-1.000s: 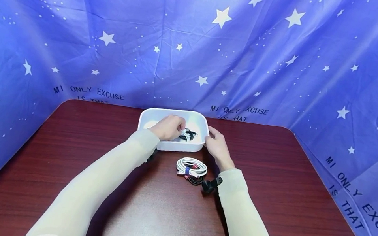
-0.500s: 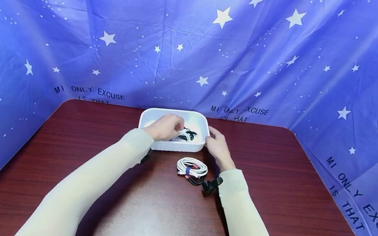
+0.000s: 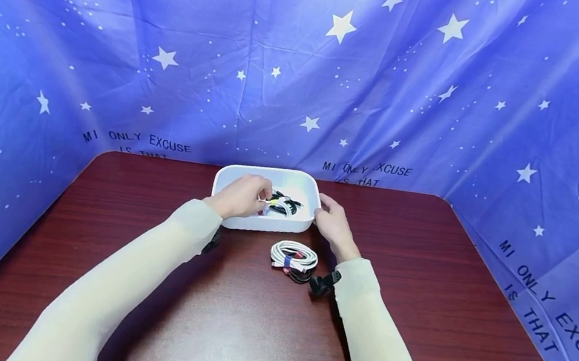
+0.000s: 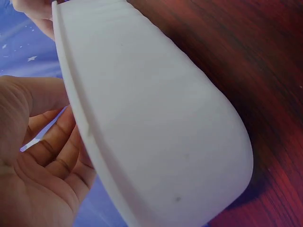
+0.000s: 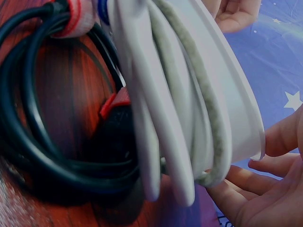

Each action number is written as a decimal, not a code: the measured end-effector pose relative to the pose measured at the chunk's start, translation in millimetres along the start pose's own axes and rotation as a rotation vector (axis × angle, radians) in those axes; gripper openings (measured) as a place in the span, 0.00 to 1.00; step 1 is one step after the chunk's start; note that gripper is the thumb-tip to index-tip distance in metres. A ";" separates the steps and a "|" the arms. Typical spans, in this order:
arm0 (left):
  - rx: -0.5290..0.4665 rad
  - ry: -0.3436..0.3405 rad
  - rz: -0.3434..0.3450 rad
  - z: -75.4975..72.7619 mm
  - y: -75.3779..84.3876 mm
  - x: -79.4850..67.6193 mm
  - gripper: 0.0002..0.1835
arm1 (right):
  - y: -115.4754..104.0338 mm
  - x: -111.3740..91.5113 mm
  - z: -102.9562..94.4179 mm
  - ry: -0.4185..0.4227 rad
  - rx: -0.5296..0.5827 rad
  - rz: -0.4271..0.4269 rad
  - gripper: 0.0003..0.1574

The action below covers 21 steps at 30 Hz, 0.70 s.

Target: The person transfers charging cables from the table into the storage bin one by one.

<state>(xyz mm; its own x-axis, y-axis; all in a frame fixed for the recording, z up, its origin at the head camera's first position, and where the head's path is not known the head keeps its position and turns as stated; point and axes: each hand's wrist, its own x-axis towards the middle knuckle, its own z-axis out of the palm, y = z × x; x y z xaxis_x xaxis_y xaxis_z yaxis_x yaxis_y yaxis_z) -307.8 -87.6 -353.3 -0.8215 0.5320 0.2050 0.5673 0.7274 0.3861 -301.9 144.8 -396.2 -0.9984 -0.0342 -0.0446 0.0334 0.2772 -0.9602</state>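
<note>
Cables (image 3: 286,207), black and white, lie in the white box (image 3: 267,225), toward 12 o'clock on the counter (image 3: 216,317). The left hand (image 3: 243,196) reaches in from their 9 o'clock side, fingers bent; a yellow bit (image 3: 272,202) shows by its fingertips, but I cannot tell whether they pinch anything. The right hand (image 3: 335,226) holds the rim at the box's 3 o'clock end, thumb and fingers closed about the edge. At 5 o'clock from the box, a white coil (image 3: 298,263) with a blue tie (image 3: 287,261) rests on a black coil (image 3: 300,278) with red wraps (image 5: 78,19).

The cables should be light, springy and hard to break, though loose loops may snag on one another. The surest hold is probably at a tie, where the strands bunch; one strand alone could pull a loop astray.
</note>
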 end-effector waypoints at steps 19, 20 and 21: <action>-0.025 0.169 -0.063 -8.0 -1.8 -38.9 0.02 | -0.2 -0.5 2.0 -0.004 0.019 -0.011 0.35; -0.024 0.179 -0.073 -8.2 -1.5 -40.9 0.02 | -0.1 -0.5 1.7 -0.003 0.020 -0.009 0.35; -0.026 0.188 -0.084 -8.5 -1.4 -42.8 0.02 | -0.3 -0.7 1.4 -0.004 0.023 -0.006 0.35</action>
<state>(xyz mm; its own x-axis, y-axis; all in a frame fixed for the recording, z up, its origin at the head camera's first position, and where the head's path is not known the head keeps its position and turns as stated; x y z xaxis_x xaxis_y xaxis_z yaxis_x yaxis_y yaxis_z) -273.8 -115.1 -355.0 -0.8635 0.3776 0.3345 0.4965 0.7531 0.4316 -301.2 143.4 -396.3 -0.9984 -0.0401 -0.0399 0.0284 0.2550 -0.9665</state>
